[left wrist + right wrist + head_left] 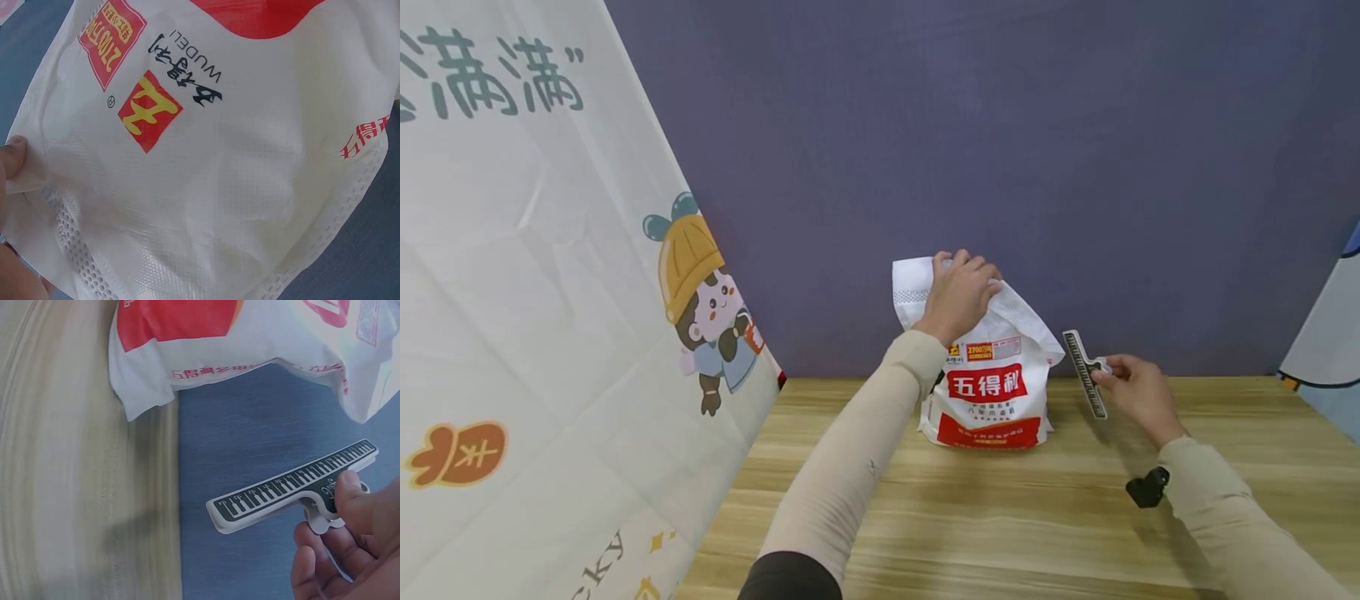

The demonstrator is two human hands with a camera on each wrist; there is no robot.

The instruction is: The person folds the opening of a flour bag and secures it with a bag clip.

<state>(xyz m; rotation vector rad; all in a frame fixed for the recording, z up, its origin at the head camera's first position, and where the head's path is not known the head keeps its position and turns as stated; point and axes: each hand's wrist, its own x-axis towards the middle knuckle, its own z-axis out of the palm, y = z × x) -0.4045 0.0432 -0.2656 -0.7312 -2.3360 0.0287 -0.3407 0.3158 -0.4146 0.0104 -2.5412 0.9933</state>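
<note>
A white flour sack (pixel 988 392) with red printed labels stands upright on the wooden table. My left hand (pixel 961 293) grips its folded top edge; in the left wrist view the thumb (pixel 14 155) presses the white fabric near the perforated band. Off to the sack's right, my right hand (pixel 1138 393) pinches a long sealing clip (pixel 1085 375) by its handles. The clip is white with a black piano-key pattern, seen closely in the right wrist view, where the thumb (pixel 356 503) lies on its handle. Its bar is apart from the sack.
A dark blue-grey cloth wall (pixel 1037 167) rises behind the wooden table (pixel 1000 517). On the left hangs a white printed sheet (pixel 587 292) with a cartoon figure. Another printed sheet (pixel 1326 333) stands at the right edge.
</note>
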